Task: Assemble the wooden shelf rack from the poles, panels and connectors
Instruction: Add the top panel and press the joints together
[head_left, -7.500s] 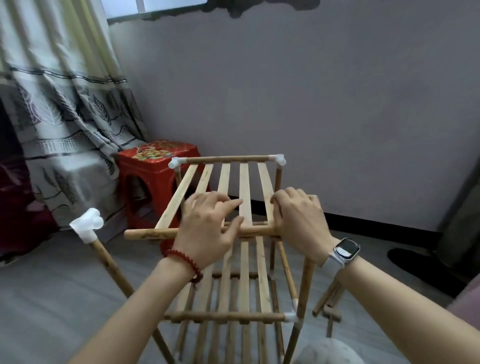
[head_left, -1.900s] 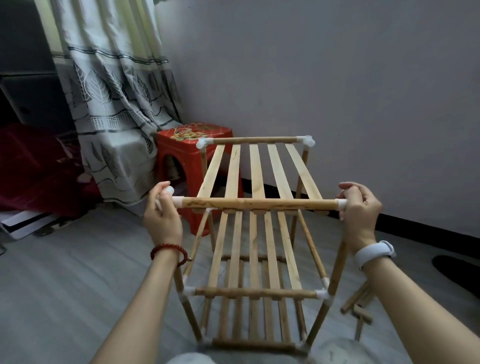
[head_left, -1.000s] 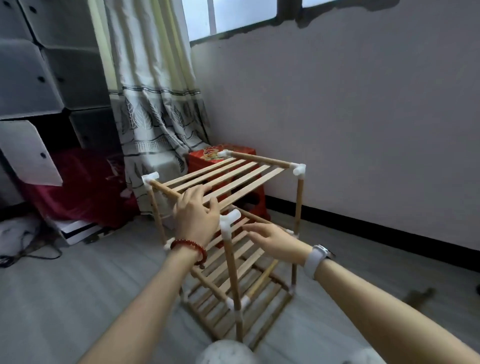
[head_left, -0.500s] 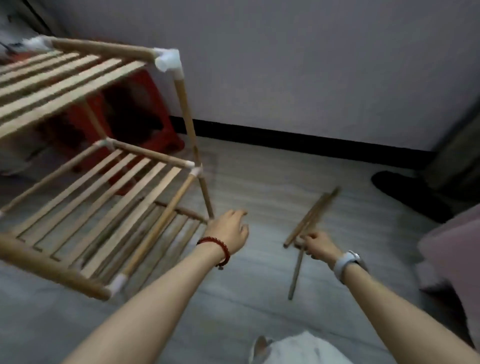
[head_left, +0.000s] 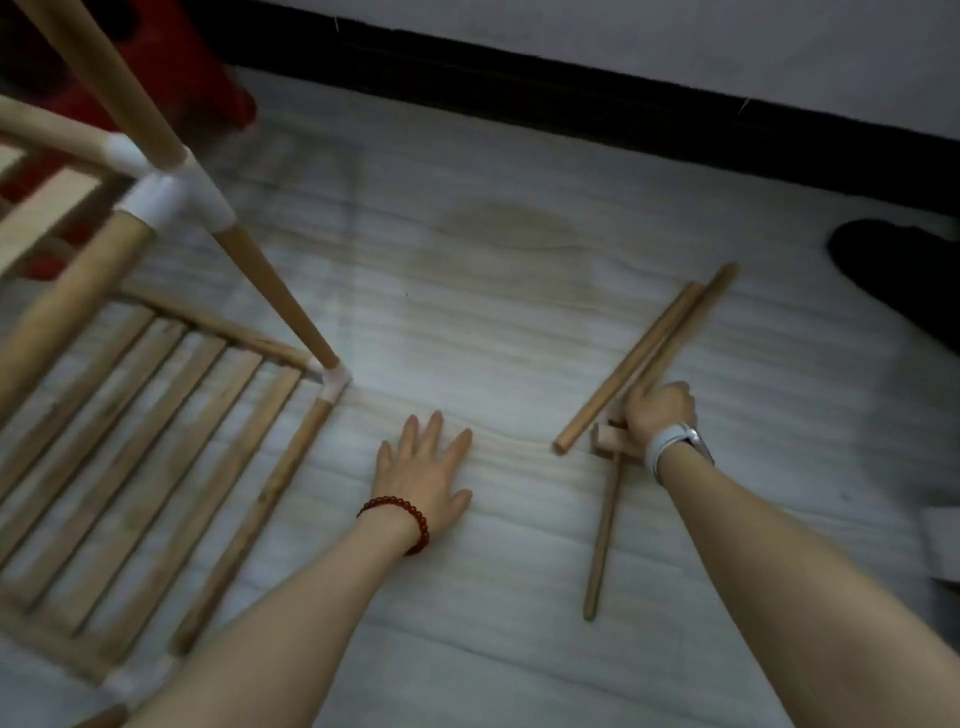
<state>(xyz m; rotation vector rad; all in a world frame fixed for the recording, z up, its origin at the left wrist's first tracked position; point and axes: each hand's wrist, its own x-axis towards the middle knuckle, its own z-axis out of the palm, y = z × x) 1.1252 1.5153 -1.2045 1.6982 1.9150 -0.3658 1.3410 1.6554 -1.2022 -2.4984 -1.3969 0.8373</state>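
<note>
Wooden poles (head_left: 644, 358) lie loose on the pale floor (head_left: 493, 322), well to the right of the rack (head_left: 156, 415), where I can reach them for the next joint. My right hand (head_left: 658, 413) curls round two of them near their lower ends, above a small wooden block (head_left: 609, 439); a third pole (head_left: 601, 540) lies below. My left hand (head_left: 423, 480) is spread flat, fingers apart, holding nothing, probably to steady me.
</note>
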